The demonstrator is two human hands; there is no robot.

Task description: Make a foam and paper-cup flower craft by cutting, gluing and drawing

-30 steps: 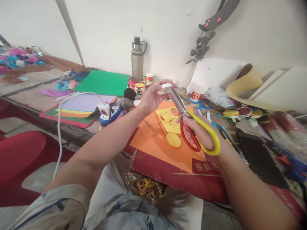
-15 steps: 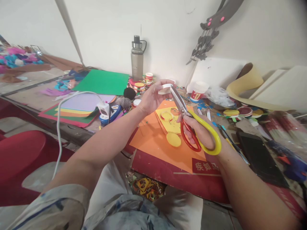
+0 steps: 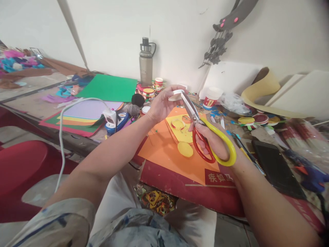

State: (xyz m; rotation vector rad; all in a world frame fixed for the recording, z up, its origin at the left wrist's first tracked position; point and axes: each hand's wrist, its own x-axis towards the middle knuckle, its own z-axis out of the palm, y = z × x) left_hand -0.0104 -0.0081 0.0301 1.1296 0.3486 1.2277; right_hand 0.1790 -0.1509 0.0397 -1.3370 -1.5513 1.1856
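My left hand [image 3: 163, 105] is closed on a small round white piece [image 3: 176, 95], like a shallow paper ring or cup base, held up above the table. My right hand [image 3: 209, 139] grips scissors [image 3: 218, 144] with one yellow and one red handle. Their blade tips touch or nearly touch the right edge of the white piece; whether they cut into it I cannot tell. Below lie a yellow disc [image 3: 185, 150] and a clear ring [image 3: 178, 125] on yellow paper [image 3: 172, 132], over an orange sheet [image 3: 164, 154].
A grey bottle [image 3: 146, 67] stands against the wall, left of stacked paper cups [image 3: 211, 97]. Green paper [image 3: 109, 87] and a blue power strip [image 3: 117, 123] with a white cable lie left. A black phone [image 3: 277, 168] lies right. A red stool [image 3: 33, 175] stands at lower left.
Both hands keep nearly the same pose, with the white piece and scissors together. The whole view has shifted very slightly.
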